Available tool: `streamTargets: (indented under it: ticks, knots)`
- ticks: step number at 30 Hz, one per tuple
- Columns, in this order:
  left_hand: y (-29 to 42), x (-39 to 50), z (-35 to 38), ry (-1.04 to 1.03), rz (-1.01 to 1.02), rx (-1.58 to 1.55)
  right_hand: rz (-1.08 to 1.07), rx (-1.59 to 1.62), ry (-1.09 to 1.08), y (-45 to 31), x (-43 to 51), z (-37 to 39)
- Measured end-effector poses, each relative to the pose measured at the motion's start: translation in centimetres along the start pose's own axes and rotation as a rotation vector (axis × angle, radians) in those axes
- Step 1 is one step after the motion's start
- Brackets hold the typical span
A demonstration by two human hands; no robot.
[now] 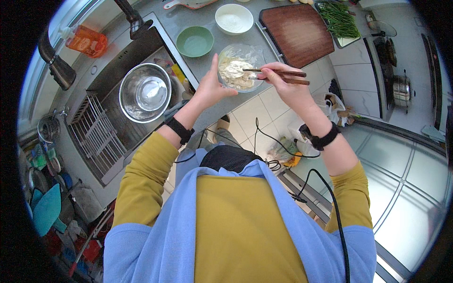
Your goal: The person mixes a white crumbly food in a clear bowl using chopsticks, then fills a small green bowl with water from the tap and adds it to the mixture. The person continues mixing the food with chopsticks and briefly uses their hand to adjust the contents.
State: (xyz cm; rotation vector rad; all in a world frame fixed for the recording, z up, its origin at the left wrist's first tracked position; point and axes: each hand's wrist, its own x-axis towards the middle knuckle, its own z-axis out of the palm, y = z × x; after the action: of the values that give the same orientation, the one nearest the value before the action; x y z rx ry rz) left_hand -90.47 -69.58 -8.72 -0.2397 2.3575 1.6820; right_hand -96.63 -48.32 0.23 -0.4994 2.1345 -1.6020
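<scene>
My left hand [211,86] cups the near left side of a clear bowl [255,55], thumb along the front and fingers up the side. Inside the bowl lies a lumpy, pale flour dough [238,72], and whitish smears coat the wall. A pair of dark wooden chopsticks [295,73] is in my right hand [291,88], with their tips down in the dough. Just behind the bowl stands a white bowl [247,17] of white powder, probably flour. To its left is a green bowl [195,31] that seems to hold clear liquid.
A wooden cutting board [297,33] lies right of the bowls, with green chives or similar stalks [338,19] beyond. Left is the sink, holding a steel basin [124,93] and drying rack [97,134]. An orange soap bottle [86,41] stands behind the sink. Black cables [338,208] hang near my right arm.
</scene>
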Motion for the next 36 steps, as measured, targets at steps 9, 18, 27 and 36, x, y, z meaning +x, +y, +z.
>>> streamTargets:
  ticks: [9,18,27,36]
  knots:
    - [-0.2,0.0,0.0,0.009,0.01,0.057,0.019,-0.103,0.069,4.6,3.4,2.1]
    - [3.2,-1.5,-0.6,0.176,0.306,0.424,-0.236,-0.35,0.052,2.9,2.4,2.3]
    - [6.5,-0.3,-1.6,0.153,0.268,-0.056,-0.246,-0.545,-0.003,5.0,4.2,3.9]
    - [9.5,-2.2,-4.5,0.271,0.465,-0.088,-0.029,-0.743,-0.06,7.8,6.6,5.4]
